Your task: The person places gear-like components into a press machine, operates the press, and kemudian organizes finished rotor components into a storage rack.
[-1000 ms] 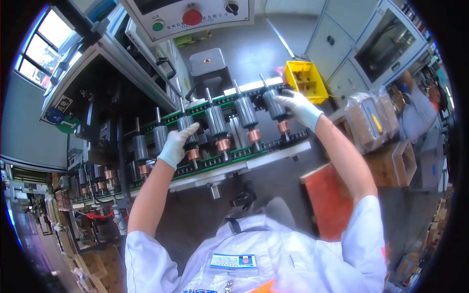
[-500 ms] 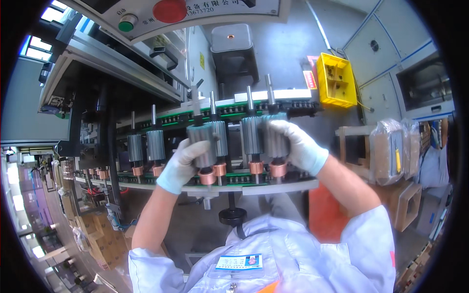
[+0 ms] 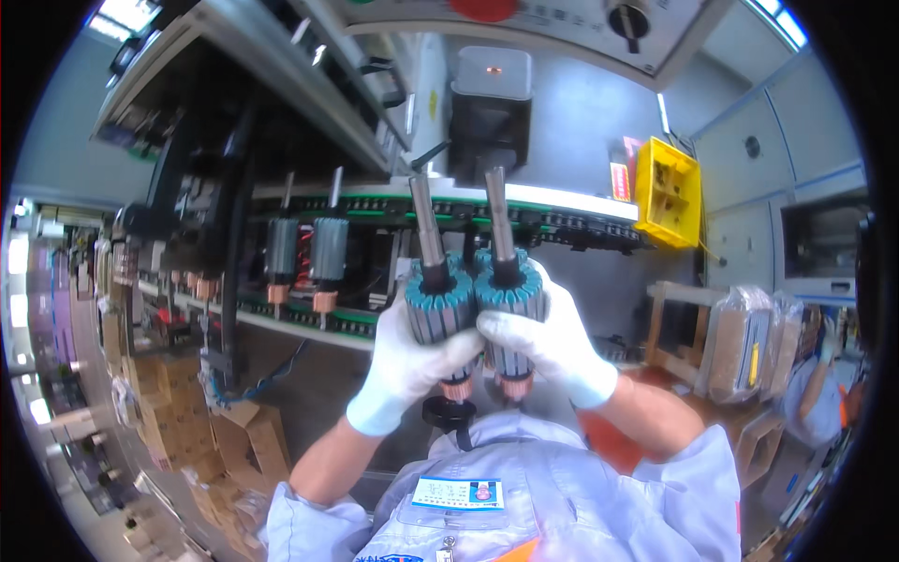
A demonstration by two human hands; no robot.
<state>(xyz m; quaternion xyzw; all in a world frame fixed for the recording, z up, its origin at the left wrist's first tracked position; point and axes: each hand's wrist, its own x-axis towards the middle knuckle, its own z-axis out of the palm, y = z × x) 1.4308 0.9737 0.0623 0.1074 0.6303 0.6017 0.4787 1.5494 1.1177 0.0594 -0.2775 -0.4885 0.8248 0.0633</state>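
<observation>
My gloved left hand [image 3: 401, 361] is wrapped round a motor armature [image 3: 442, 317] with a steel shaft, teal windings and a copper commutator at its lower end. My gloved right hand [image 3: 559, 337] grips a second armature [image 3: 510, 298] right beside it. Both are tilted, shafts pointing up and away, in front of my chest. More teal winding shows just behind the two, so further armatures seem to be in my hands, largely hidden. On the chain conveyor [image 3: 376, 205] to the left, two armatures [image 3: 330, 249] rest across the rails.
A yellow divided bin [image 3: 695, 192] stands at the far right, and a stool [image 3: 494, 77] beyond the conveyor. The control panel [image 3: 562, 23] overhangs the top. Cardboard boxes [image 3: 257, 440] lie at lower left. Plastic-wrapped goods [image 3: 740, 342] and another person [image 3: 813, 398] are at right.
The armatures my hands were around on the conveyor have been lifted off and drawn towards my chest. My hands have come closer together. The view has shifted; two armatures stay on the conveyor.
</observation>
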